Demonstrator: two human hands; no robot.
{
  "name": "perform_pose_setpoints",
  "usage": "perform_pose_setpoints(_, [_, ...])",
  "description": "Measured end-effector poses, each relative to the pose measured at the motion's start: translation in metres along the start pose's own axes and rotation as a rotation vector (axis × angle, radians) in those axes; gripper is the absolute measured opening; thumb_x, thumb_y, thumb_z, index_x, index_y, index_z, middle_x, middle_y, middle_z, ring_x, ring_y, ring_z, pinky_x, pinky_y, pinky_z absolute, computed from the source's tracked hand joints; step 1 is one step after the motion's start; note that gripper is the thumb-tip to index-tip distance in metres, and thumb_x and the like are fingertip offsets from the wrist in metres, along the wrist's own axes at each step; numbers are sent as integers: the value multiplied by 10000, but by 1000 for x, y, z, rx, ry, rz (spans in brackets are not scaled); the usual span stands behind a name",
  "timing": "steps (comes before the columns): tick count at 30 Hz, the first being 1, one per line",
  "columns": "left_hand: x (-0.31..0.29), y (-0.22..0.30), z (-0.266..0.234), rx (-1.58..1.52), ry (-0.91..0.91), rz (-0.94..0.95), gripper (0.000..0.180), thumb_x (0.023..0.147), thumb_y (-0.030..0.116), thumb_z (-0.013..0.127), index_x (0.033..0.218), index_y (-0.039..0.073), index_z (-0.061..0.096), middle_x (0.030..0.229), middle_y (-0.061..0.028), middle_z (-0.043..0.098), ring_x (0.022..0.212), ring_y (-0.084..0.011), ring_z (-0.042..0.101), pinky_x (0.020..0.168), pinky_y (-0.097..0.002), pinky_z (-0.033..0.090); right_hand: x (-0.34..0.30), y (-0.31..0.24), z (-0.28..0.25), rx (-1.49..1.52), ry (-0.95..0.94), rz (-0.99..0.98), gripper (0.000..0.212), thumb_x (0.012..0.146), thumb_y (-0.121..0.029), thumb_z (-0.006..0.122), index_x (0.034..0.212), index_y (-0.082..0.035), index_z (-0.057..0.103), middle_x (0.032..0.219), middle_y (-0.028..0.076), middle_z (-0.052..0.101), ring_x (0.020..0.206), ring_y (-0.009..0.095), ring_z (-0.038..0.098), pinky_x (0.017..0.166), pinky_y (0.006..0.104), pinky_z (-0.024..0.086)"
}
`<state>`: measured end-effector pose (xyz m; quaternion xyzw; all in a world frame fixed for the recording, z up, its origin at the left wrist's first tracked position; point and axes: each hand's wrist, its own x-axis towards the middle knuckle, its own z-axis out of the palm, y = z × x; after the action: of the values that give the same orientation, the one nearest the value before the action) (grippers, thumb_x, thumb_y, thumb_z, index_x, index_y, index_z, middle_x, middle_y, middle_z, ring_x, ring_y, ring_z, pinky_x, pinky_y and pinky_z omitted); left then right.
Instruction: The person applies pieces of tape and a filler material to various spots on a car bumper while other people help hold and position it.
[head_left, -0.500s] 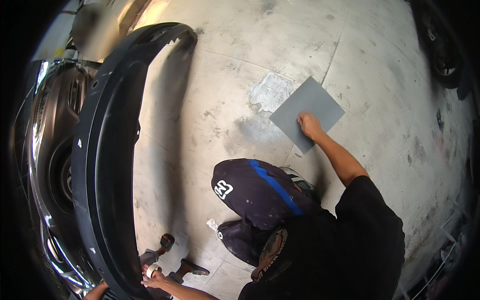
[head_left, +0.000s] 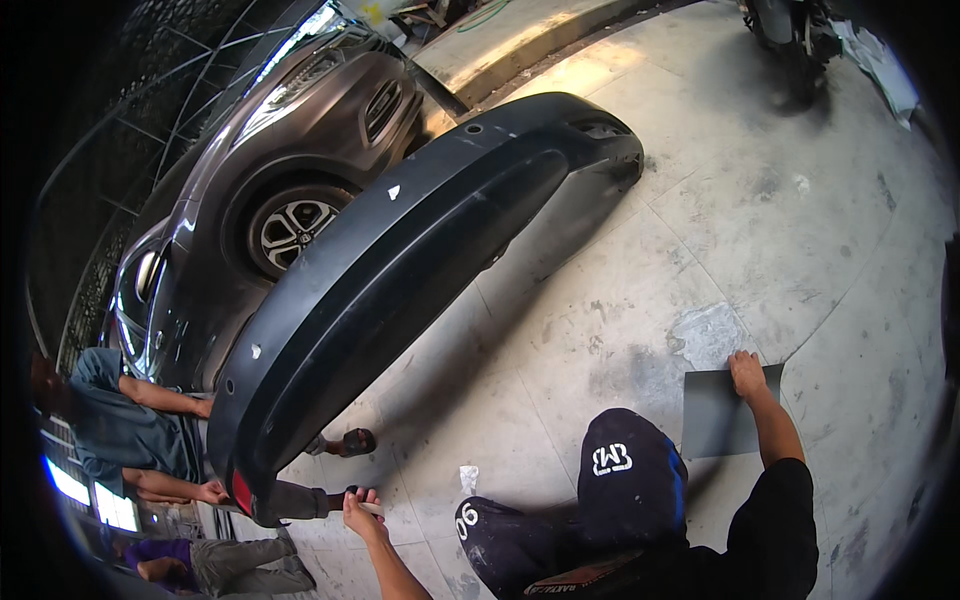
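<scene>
My right hand (head_left: 747, 375) grips the top edge of a dark grey sandpaper sheet (head_left: 722, 425), to the right of my bent knees. The sheet hangs close to the pale floor; whether it touches the floor I cannot tell. My left hand (head_left: 362, 512) is closed around a small white roll of tape (head_left: 373, 509), mostly hidden by the fingers. Beyond that hand, the long black car bumper (head_left: 400, 270) runs from near left to far right. At its near end, another person (head_left: 140, 420) in a blue-grey shirt has both hands at the bumper.
A brown car (head_left: 290, 150) stands behind the bumper. Farther back is a raised concrete curb (head_left: 500, 60). A dark wheeled machine (head_left: 785, 40) stands at the far right. Another person in purple (head_left: 160, 565) is at the lower left. A white scrap (head_left: 468, 478) lies beside my knee.
My view has swung left, bringing the car and other people into sight. My right hand has shifted from the sandpaper's middle to its top edge. The tape stays in my left hand.
</scene>
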<state>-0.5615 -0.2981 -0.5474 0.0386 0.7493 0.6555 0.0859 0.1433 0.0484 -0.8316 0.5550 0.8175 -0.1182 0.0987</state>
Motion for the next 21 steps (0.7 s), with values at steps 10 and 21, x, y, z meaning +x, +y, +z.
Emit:
perform_pose_setpoints(10, [-111,93,32,491,-485,-142,370,957,158,552,1271,-32,507,1076,-168,666,731,-213,699,546,-279,525,-79,-108,-219,539,196,-40,108,817,-3,570,872,-38,484,847,196,537,805,424,566,692,483,468])
perform_pose_setpoints(21, [-227,235,4,443,-930,-420,687,905,202,661,1473,36,312,1402,-138,488,967,-155,641,746,-265,524,-192,-330,-528,1301,-200,-397,237,797,-77,711,869,-43,488,748,139,553,679,298,572,630,381,452])
